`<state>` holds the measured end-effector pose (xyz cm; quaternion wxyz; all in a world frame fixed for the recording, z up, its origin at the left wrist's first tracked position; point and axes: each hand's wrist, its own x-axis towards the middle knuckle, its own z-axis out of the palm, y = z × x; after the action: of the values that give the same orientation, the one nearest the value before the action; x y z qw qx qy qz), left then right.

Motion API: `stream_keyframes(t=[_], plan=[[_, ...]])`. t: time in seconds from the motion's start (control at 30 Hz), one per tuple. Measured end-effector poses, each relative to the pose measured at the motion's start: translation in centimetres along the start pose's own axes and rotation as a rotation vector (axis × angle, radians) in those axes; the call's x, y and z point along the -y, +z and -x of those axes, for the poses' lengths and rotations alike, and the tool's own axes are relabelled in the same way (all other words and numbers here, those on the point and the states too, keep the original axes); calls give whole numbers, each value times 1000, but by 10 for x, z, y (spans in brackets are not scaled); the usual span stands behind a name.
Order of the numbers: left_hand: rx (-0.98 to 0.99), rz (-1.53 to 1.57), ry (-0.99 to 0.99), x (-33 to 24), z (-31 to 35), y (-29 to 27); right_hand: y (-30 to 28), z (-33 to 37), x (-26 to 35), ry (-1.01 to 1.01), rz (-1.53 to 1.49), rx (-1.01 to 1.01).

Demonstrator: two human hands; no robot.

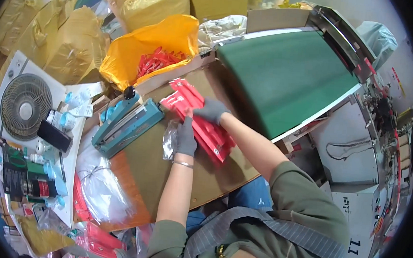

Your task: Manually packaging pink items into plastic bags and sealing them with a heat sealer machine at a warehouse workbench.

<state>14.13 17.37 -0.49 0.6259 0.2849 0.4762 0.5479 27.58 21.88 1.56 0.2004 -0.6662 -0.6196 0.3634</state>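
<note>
A stack of flat red packets (209, 138) lies on the brown work board in front of me, fanned out toward the far side. My right hand (211, 111), in a grey glove, grips the packets from their right side. My grey-gloved left hand (186, 138) is closed at their left edge, with bare fingertips against the red surface. A crumpled clear plastic bag (169, 139) touches the outer side of my left hand; whether the fingers also grip it is hidden. Left of that stands a teal hand-lever bag sealer (129, 128).
Beyond the board, a yellow-lined box (120, 59) holds many red packets. A green conveyor belt (288, 77) runs at the right. Clear plastic bags (102, 184) lie at the left, near a fan (26, 107) and a dark phone (54, 135).
</note>
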Motion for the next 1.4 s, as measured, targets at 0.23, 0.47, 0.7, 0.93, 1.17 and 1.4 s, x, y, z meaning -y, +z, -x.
stream_keyframes(t=[0.23, 0.47, 0.7, 0.93, 1.17, 1.4], plan=[[104, -136, -49, -31, 43, -46, 47, 74, 18, 112, -1212, 469], [459, -684, 617, -111, 109, -83, -1, 137, 79, -585, -864, 391], [397, -903, 646, -95, 137, -107, 29, 183, 125, -632, -893, 309], [602, 148, -100, -67, 219, -112, 19, 212, 141, -630, -676, 362], [244, -409, 150, -39, 209, -165, 60, 214, 85, -322, -1086, 915], [366, -623, 742, -138, 242, -66, 107, 197, 76, -697, -1055, 491]])
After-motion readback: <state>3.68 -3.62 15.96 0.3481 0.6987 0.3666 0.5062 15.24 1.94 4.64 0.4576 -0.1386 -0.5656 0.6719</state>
